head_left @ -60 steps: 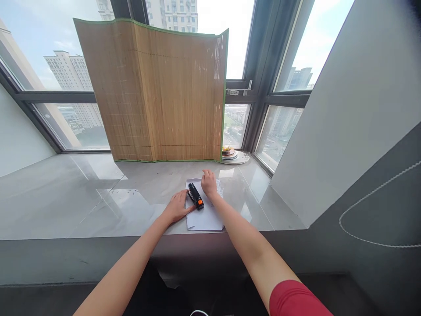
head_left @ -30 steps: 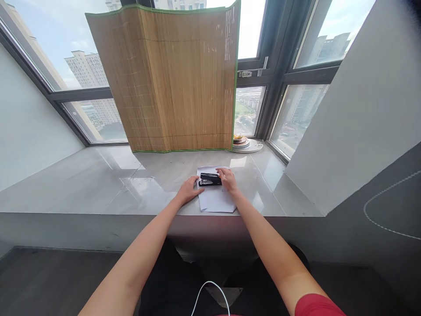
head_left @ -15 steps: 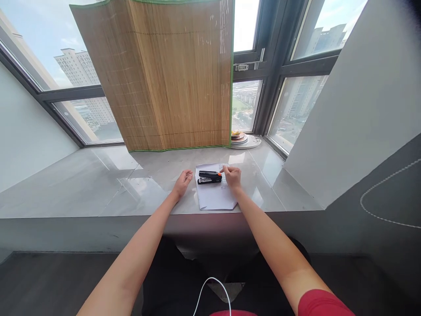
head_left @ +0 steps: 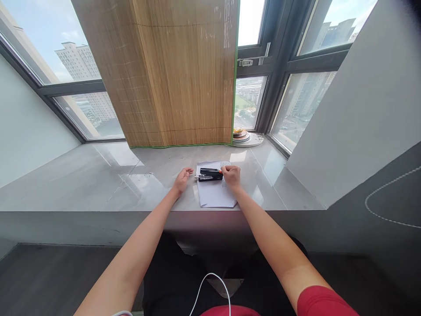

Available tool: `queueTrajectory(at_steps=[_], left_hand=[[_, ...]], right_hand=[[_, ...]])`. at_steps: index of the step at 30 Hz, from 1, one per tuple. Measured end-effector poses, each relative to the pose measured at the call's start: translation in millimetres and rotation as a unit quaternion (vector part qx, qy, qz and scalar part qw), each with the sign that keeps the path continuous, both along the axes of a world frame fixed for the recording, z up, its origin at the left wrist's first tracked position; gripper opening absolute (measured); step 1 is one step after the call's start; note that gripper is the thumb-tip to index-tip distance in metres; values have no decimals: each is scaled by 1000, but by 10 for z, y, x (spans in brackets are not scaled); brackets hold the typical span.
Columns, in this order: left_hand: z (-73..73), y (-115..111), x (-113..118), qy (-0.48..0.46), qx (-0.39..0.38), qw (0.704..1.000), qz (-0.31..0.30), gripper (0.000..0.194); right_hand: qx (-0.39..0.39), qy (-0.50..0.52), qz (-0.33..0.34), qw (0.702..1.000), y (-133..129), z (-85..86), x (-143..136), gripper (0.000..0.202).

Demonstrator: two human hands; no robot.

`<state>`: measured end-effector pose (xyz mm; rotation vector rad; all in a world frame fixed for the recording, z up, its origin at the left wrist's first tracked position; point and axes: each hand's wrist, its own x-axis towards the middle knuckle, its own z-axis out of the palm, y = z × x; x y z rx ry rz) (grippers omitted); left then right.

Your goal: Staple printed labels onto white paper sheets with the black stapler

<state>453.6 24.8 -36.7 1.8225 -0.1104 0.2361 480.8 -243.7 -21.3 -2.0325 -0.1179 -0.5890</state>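
Observation:
A black stapler (head_left: 211, 174) with an orange part lies on white paper (head_left: 217, 195) at the ledge's front. A silvery metal piece sticks out at its left end. My right hand (head_left: 232, 175) has its fingers curled round the orange end at the stapler's right. Left of the paper, my left hand (head_left: 183, 180) rests just above the ledge, fingers apart, with nothing visible in it.
The pale tiled ledge (head_left: 82, 184) runs under the windows. A bamboo blind (head_left: 184, 79) hangs at its back. Stacked plates (head_left: 246, 138) stand in the back corner. A white cable (head_left: 213, 275) loops near my lap.
A silvery metal piece now protrudes from the stapler's left end. My left hand's fingers have spread. My right hand covers more of the orange part. The view has shifted slightly.

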Motion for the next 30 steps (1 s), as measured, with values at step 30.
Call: queueTrajectory(at_steps=[30], left_hand=[[60,-69,-119,44,-198,979,36,11]], right_hand=[[-379,-226,257,860,359,426,-443,34]])
